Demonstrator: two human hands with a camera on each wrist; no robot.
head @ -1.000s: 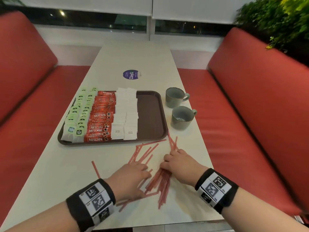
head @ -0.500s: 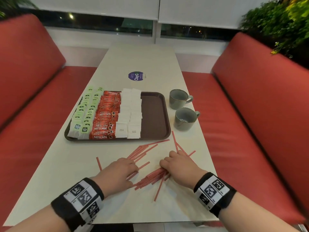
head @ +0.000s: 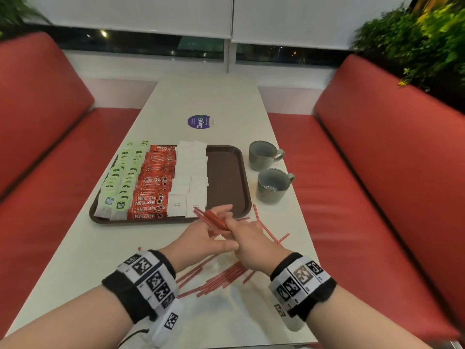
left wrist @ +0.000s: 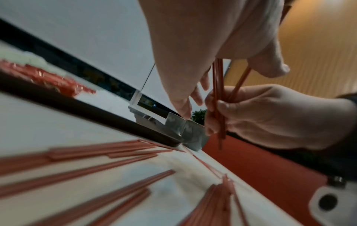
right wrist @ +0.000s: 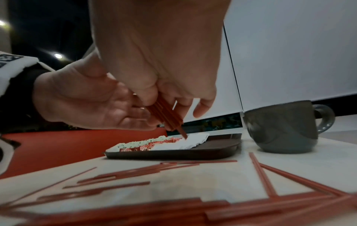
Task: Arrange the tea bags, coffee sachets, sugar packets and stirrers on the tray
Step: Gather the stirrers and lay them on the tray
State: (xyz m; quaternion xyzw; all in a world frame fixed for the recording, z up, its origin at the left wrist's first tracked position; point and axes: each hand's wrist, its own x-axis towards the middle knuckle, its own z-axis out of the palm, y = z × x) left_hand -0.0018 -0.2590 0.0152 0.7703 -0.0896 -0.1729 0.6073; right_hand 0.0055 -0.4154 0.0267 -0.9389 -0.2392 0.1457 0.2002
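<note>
Above the near part of the table [head: 221, 102], at 6 o'clock from the tray [head: 226, 177], both hands meet around a small bundle of red stirrers [head: 212, 220]; the right hand [head: 254, 241] pinches this bundle between thumb and fingers, and the left hand [head: 201, 239] lies under it with the palm up and the fingers stretched out, loosely spread, touching the sticks. The bundle is lifted off the table and points toward 11 o'clock, its far end over the near rim of the tray. Many loose stirrers [head: 221, 277] lie scattered on the table under and around the wrists; a few more [head: 266, 229] lie at 3 o'clock from the hands.

On the tray, the tea bags [head: 123, 177] fill the left rows; the coffee sachets [head: 153, 182] stand just beside them; the sugar packets [head: 191, 177] come next; the right part of the tray is bare. Two grey cups [head: 270, 185] stand at 3 o'clock from the tray, near its edge.
</note>
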